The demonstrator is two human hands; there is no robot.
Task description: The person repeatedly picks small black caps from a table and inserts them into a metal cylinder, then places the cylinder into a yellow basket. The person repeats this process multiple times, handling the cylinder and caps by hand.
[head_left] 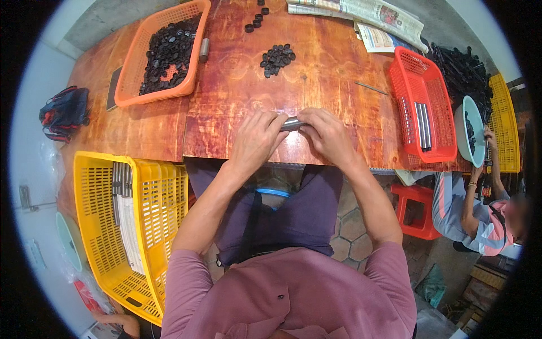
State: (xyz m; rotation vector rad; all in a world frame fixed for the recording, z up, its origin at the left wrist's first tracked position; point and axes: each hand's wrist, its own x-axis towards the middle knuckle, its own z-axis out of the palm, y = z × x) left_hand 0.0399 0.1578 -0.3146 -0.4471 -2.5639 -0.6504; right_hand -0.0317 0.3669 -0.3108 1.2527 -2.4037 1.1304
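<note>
Both hands meet at the near edge of the desk (237, 85), forearms coming up from the lower edge and converging. Left hand (254, 141) is palm-down, fingers curled closed around the left end of a short metal tube (292, 124); right hand (327, 135) mirrors it, fingers wrapped on the right end. Only the tube's middle shows between them: smooth, grey, shiny, cylindrical, lying roughly level just over the desk edge. Desk is glossy red-brown wood with visible grain, 2 boards butted together. 1 orange plastic basket (131, 68) with lattice walls sits far left, holding a heap of small black ring-shaped parts, too many to count. 1 loose pile of the same black parts (276, 57) sits mid-desk, a few more near the far edge. 1 red lattice basket (440, 107) on the right holds about 3 grey tubes. 1 yellow lattice crate (152, 226) sits below the desk at left with a stack of long grey tubes. Folded newspaper (367, 14) lies at the far edge. Another person (480, 214) sits at right holding a teal bowl (470, 133).
</note>
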